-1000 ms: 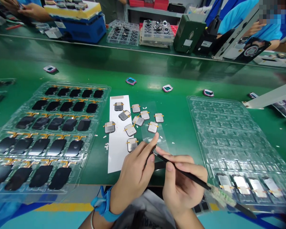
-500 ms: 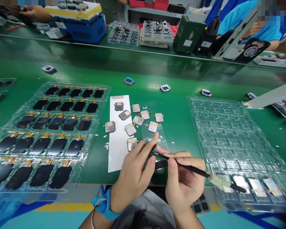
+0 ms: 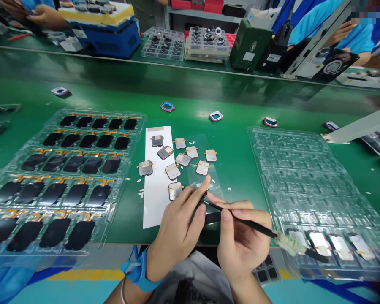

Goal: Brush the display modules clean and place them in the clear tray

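Note:
My left hand (image 3: 182, 217) is closed on a small dark display panel, seen nearly edge-on and mostly hidden by the fingers. A slim black pen-like tool (image 3: 256, 227), wrapped in pale tape towards its rear end, is pinched in my right hand (image 3: 243, 236). Its tip meets the panel's edge between the two hands. Just below the tip lies a dark flat strip (image 3: 213, 218), partly covered. Beyond my hands, several watch display panels with silver backs and orange tapes (image 3: 172, 171) lie on a white paper sheet (image 3: 152, 211) and the green table.
To the left, a clear tray (image 3: 114, 198) holds rows of black displays. Another clear tray (image 3: 262, 169) on the right has silver-backed panels in its front row. Pink watch frames (image 3: 215, 116) line the green strip behind. A blue machine (image 3: 110, 40) and co-workers' hands are at the back.
The pink watch frames have shifted slightly left along the green strip. My hands keep nearly the same pose, with the tool still at the panel's edge.

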`<state>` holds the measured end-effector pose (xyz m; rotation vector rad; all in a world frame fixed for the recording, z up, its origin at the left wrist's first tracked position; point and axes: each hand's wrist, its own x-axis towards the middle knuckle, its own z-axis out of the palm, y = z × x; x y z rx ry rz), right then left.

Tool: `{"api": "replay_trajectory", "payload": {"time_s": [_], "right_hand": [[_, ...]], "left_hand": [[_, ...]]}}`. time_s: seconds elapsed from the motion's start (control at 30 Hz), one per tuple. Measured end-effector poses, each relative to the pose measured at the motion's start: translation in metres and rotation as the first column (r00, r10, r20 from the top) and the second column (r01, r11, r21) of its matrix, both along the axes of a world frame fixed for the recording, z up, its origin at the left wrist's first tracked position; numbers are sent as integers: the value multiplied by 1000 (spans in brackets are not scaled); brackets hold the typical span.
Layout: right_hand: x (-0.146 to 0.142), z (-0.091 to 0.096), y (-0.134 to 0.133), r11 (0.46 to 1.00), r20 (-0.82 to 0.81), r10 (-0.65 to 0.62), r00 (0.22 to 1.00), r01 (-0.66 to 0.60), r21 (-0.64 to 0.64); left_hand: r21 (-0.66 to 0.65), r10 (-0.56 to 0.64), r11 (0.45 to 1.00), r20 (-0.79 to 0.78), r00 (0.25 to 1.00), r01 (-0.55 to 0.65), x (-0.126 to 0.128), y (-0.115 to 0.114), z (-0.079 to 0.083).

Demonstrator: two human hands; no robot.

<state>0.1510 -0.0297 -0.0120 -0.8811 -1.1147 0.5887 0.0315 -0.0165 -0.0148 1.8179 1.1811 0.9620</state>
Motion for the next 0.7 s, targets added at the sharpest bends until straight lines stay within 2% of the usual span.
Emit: {"api": "replay_trajectory", "payload": {"time_s": [0.37, 0.7], "right_hand": [[1, -1, 0, 999, 40, 6, 999, -8, 39], [2, -2, -1, 999, 102, 18, 995, -21, 31]], "left_hand": [[-5, 5, 1000, -27, 1000, -5, 0, 0, 0], [-9, -10, 1000, 15, 1000, 10, 0, 0, -1]]}}
